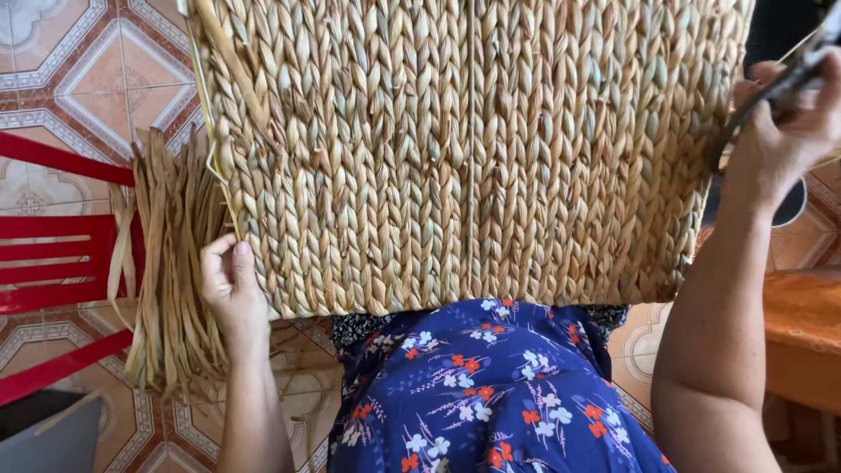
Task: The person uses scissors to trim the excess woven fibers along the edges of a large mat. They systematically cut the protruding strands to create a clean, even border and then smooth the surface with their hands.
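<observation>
Woven basket [464, 149] rests on the floral-skirted lap [499, 394]. Left hand [229, 285] pinches its lower left edge, beside the dried straw bundle [171, 263]. Right hand [780, 131] grips dark scissors [784, 88] at the right edge. Red chair [53, 254] further left on the tiled floor [88, 70].

- The woven basket [473, 149] is cut off by the top edge at 12 o'clock, so its rim and full height can't be seen.
- The right hand [775, 144] is clipped by the frame at 3 o'clock; the dark tool [788, 83] gripped in it runs out of view, so what it is can't really be told.
- The fingertips of the left hand [229, 285] are tucked against the basket's lower corner at 8 o'clock, partly hidden.
- The red chair [53, 254] at 9 o'clock is chopped off by the left edge.
- The lap under the basket is mostly covered by it.
</observation>
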